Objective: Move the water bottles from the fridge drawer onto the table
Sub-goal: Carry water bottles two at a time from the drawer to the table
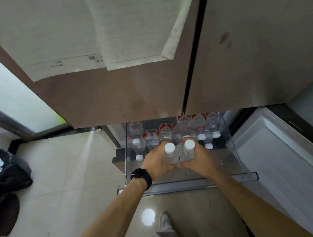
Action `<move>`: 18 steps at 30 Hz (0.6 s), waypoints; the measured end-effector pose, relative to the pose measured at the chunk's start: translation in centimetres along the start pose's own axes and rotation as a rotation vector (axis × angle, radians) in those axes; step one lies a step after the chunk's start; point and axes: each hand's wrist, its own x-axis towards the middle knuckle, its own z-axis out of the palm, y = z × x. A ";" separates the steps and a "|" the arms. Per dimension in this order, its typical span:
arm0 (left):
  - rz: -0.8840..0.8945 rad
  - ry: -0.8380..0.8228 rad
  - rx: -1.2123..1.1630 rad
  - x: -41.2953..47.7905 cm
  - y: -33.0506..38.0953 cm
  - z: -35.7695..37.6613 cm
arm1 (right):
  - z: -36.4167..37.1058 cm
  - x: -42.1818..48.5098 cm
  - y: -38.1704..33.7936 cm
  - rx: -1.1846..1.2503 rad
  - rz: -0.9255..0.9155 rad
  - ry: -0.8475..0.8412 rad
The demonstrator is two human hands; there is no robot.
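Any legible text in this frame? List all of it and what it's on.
Nothing is clear enough to quote.
Paper sheets on the fridge door: handwriting and a small printed block, seen upside down, too blurred to read.
Labels on the water bottles in the drawer: red marks on white, too blurred to read.
Wristwatch: dark screen, no text.

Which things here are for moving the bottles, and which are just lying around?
For the job: left hand, holding one bottle; right hand, holding another bottle; more bottles lying in the drawer.
Just lying about: black bag on the floor; papers on the fridge door.
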 end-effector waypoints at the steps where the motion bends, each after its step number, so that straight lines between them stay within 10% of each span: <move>1: -0.009 0.006 -0.017 -0.1 0.1 -0.1 | 0.0 -0.1 -0.1 -0.007 -0.006 0.009; 18: 0.028 0.564 0.002 -19.4 5.6 -8.5 | -5.4 -12.4 -9.6 -0.003 -0.430 0.091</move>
